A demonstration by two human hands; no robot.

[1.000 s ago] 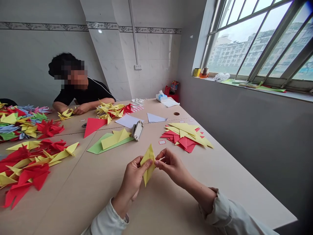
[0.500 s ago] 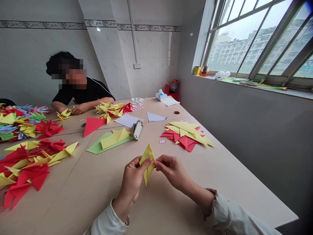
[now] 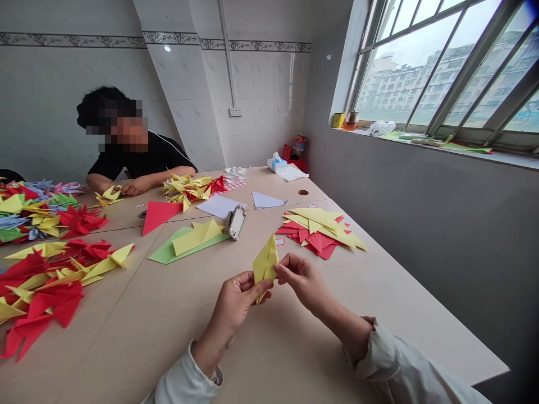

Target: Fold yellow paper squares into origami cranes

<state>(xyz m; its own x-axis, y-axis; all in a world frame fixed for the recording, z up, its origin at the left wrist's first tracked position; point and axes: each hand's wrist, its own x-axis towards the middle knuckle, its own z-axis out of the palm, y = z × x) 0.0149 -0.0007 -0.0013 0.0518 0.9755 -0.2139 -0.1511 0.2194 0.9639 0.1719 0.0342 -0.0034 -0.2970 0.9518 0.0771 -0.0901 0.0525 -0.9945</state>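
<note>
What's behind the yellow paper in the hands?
Behind the yellow paper: the table, a small label by its upper right edge, and fingertips of the left hand low down. Table and finger parts directly behind are covered.

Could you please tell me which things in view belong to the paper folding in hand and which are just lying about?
Belongs to the work:
Yellow folded paper, held by the left hand and right hand
Probably the red and yellow paper pile
Probably the folded paper pieces

Seemingly just lying about:
Tissue box
Yellow box, jar and plastic bag
</note>
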